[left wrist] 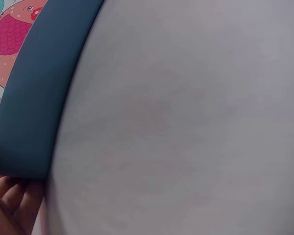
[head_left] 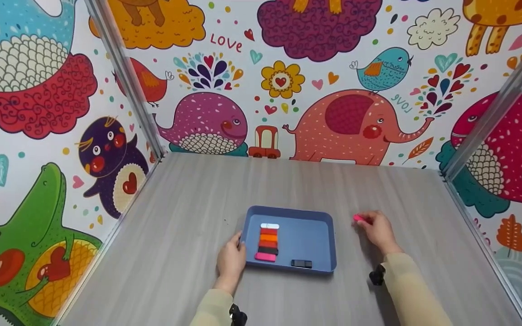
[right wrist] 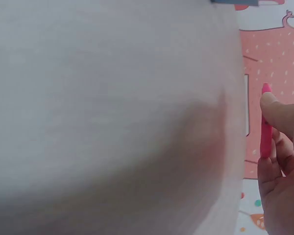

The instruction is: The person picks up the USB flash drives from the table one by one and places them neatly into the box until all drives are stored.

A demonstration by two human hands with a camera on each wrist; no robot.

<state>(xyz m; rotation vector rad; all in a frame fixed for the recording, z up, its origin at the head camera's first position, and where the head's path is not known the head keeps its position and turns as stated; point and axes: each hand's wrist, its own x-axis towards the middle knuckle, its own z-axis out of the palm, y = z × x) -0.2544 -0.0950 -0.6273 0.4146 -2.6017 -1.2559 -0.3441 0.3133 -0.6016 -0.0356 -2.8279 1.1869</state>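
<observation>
A shallow blue tray [head_left: 317, 242] lies on the table. My left hand [head_left: 231, 262] grips its left wall, and the left wrist view shows curled fingers [left wrist: 27, 198] at the tray's end [left wrist: 34, 98]. To the right of the tray, my right hand [head_left: 379, 231] pinches a small flat pink bar [right wrist: 266, 142] between thumb and fingers. Inside the tray at the left, several similar small bars stand in a column: white [head_left: 269, 226] at the top, then red, orange, black, and pink [head_left: 265, 257] at the bottom. A separate black bar [head_left: 301, 263] lies by the near wall.
The grey wood-grain table [head_left: 197, 199] extends around the tray. Panels with cartoon animals [head_left: 347, 127] stand at the back and both sides, joined by metal corner posts [head_left: 129, 86]. A small black device [head_left: 377, 275] sits at the right cuff.
</observation>
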